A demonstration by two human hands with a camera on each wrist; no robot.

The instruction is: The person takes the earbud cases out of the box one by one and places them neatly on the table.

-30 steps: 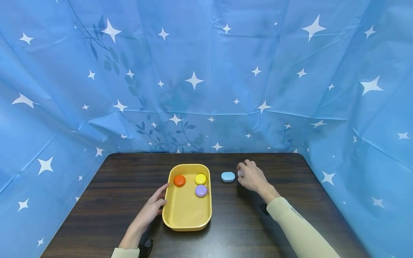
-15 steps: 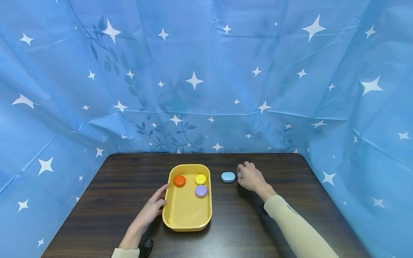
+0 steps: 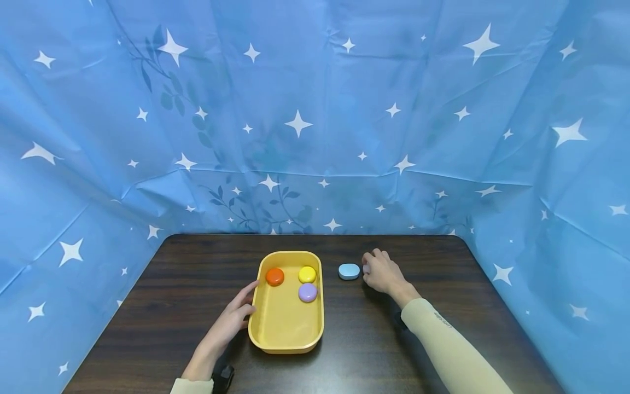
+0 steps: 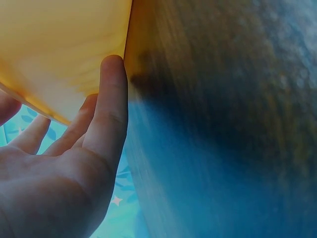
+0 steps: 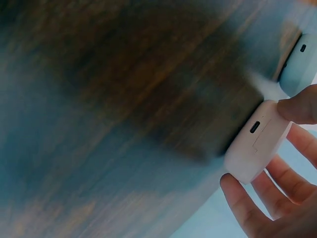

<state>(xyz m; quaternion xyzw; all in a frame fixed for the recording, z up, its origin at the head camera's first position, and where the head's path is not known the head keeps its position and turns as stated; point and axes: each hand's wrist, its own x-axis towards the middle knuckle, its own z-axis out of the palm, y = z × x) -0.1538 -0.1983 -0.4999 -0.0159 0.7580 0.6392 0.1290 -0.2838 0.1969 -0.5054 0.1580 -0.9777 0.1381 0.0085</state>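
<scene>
My right hand (image 3: 385, 273) pinches a small pale pinkish-white earbud charging case (image 5: 257, 141) with a charging port in its side. Thumb and fingers are at opposite sides of it, and its base is right at the tabletop. Just to its left lies a light blue oval case (image 3: 349, 271) with a similar port. My left hand (image 3: 228, 325) rests its extended fingers against the left side of a yellow tray (image 3: 285, 349). In that tray lie an orange round piece (image 3: 274, 277), a yellow one (image 3: 307, 274) and a purple one (image 3: 308, 293).
The dark wood-grain table (image 3: 197, 262) reaches back to a blue curtain (image 3: 315, 137) with white stars. Similar curtain hangs at both sides. Each wrist wears a black device, the left one (image 3: 223, 377) beside the sleeve.
The right forearm has shifted slightly left, with the hand still at the pale case. The left hand, tray and other pieces keep their places.
</scene>
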